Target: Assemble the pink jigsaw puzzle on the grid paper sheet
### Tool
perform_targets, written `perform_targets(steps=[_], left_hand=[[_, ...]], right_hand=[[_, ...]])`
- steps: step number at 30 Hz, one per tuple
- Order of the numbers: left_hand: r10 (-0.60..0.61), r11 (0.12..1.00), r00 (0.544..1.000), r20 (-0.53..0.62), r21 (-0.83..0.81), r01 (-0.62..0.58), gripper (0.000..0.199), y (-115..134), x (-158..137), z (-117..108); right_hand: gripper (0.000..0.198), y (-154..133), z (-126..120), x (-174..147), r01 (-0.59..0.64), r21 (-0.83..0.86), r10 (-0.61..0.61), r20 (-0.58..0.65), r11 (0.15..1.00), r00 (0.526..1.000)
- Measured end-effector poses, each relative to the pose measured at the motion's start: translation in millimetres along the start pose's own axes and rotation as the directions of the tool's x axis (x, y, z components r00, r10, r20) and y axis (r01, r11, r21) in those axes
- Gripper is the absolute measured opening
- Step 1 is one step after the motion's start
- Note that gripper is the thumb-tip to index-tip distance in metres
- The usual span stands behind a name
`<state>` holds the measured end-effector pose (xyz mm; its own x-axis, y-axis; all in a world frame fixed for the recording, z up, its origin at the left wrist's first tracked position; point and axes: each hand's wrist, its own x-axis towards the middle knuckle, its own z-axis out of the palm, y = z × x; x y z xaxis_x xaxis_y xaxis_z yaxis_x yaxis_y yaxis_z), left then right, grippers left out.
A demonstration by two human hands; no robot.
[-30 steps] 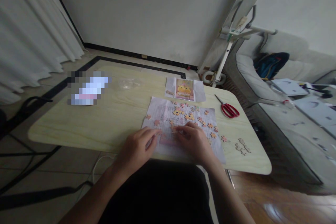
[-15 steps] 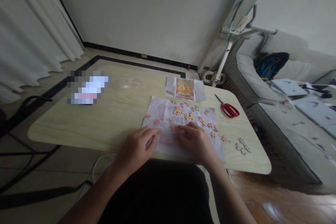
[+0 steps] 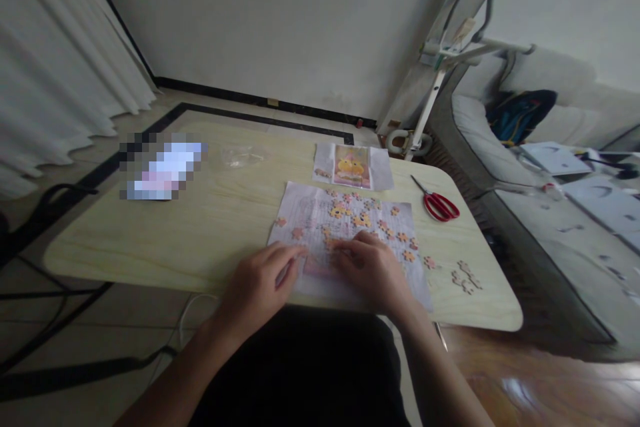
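Observation:
A printed paper sheet (image 3: 285, 210) lies near the table's front edge, with jigsaw pieces spread over its upper and right parts. My right hand (image 3: 370, 270) is over the middle of the sheet, thumb and fingers pinched on a yellow-orange puzzle piece (image 3: 334, 243). Resting at the sheet's lower left is my left hand (image 3: 265, 280), its fingers stretched out and thumb apart, tips touching the paper beside a pink assembled strip (image 3: 320, 268). A loose pink piece (image 3: 298, 233) sits just above those fingertips. The right hand hides part of the lower sheet.
Behind the sheet, a picture card (image 3: 351, 165) shows yellow ducks. Red-handled scissors (image 3: 440, 207) lie at the right, with several piece backs (image 3: 466, 277) nearer me. A phone-like bright screen (image 3: 167, 167) and clear plastic wrap (image 3: 243, 157) are on the table's (image 3: 150, 233) left side.
The view has shifted slightly. Both hands keep almost the same place over the sheet, with only small movement of the right fingers.

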<state>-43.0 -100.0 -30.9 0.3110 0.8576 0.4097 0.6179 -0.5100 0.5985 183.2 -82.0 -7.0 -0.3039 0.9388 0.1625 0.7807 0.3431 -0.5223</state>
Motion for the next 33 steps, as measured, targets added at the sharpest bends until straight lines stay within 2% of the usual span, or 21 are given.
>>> perform_targets(steps=[13, 22, 33], left_hand=[[0.000, 1.000, 1.000, 0.009, 0.000, 0.000, 0.024, -0.7, -0.8, 0.1], [0.002, 1.000, 1.000, -0.003, 0.002, -0.002, 0.024, -2.9, -2.1, 1.4], [0.007, 1.000, 1.000, 0.005, 0.002, -0.007, 0.024, -1.4, -0.5, 1.3]], right_hand=[[0.014, 4.0, 3.7, 0.6, 0.028, 0.017, -0.028, -0.020, 0.999, 0.999], [0.016, 6.5, -2.8, 8.4, 0.025, -0.003, -0.025, -0.067, 1.000, 0.997], [0.014, -1.2, 3.5, 13.0, 0.076, -0.068, -0.075, 0.016, 0.995, 0.997]])
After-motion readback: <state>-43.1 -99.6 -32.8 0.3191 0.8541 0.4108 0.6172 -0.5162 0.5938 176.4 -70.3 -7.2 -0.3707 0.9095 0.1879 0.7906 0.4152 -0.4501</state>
